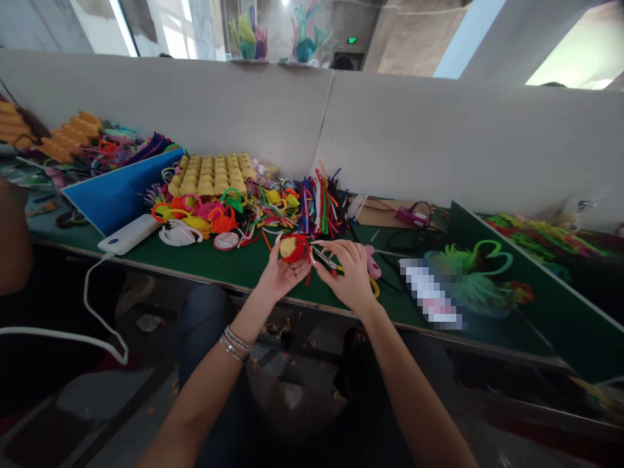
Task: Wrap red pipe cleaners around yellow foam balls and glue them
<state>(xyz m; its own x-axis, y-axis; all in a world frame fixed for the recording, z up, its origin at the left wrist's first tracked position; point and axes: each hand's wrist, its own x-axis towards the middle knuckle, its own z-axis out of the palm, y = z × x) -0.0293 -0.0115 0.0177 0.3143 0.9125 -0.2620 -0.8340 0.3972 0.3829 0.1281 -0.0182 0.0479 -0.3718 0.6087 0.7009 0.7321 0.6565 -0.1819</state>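
Observation:
My left hand (286, 276) has its fingers curled round a small pale-yellow piece (288, 247), which looks like an egg-carton cup. Fuzzy red pipe cleaner (303, 248) wraps round the right side of this piece. From the other side my right hand (345, 270) pinches the red strand between thumb and fingertips. Beneath the right hand lies a metal cutting tool (327, 260), partly covered; a yellow handle loop (374, 286) shows beside the wrist. A pink object (373, 262) lies just past the knuckles, its kind unclear.
Bundled pipe cleaners (319, 205) and a yellow egg tray (212, 174) stand behind my hands. White power bank (129, 234) with cable, left; blurred phone (431, 292) and green pipe-cleaner piece (480, 286), right. Blue (121, 188) and green (536, 286) boards flank the green table (234, 266).

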